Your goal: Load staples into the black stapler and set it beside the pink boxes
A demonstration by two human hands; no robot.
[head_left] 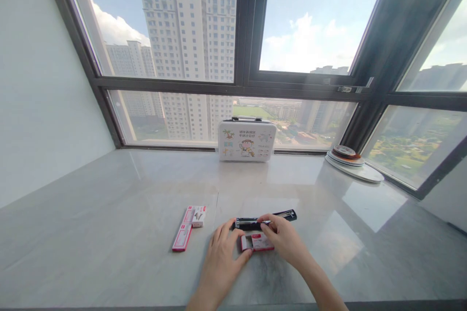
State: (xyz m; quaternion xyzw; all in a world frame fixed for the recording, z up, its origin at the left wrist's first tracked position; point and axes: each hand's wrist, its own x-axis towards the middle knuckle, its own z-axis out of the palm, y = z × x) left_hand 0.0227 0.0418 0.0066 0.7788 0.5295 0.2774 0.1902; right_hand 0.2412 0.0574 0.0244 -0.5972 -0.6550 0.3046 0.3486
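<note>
A black stapler (251,224) lies opened out on the grey stone sill, its metal channel facing up. My left hand (223,257) has its fingers curled against the stapler's left end. The left thumb rests by the open end of a small pink-and-white staple box (261,241), just in front of the stapler. My right hand (282,235) reaches over that box, its thumb and forefinger pinched together at the middle of the channel. Whatever sits between those fingertips is too small to make out.
Left of my hands lie long pink-and-white boxes (181,238) with a small white box (199,216) picturing staples. A white printed carrying case (247,141) stands against the window. Stacked round plates or lids (354,169) sit in the right corner. The sill's front edge (401,304) is close.
</note>
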